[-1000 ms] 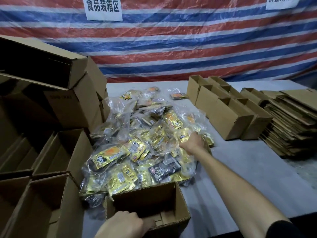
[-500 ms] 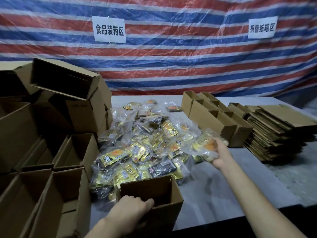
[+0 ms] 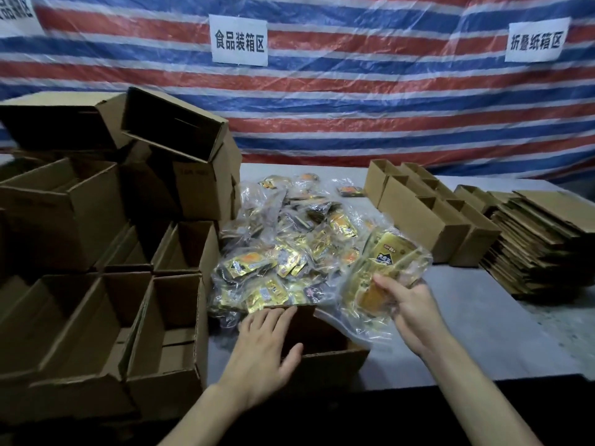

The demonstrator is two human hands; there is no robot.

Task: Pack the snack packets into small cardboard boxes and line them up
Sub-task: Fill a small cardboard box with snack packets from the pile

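We rest the left hand (image 3: 260, 346), fingers straight, on the left rim of the open box (image 3: 325, 355) to steady its mouth on the worktop (image 3: 483, 320). The right hand (image 3: 409, 304) grips a clear bag of snack packets (image 3: 386, 262) just beyond the box's right edge, beside the packet pile (image 3: 283, 249), ready for loading. Half a second earlier this bag was farther out, by the pile's right side

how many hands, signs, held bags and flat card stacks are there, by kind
hands: 2, left hand and right hand
signs: 3, one in the middle, one on the right, one cut off at the top left
bag held in the right hand: 1
flat card stack: 1
total: 7
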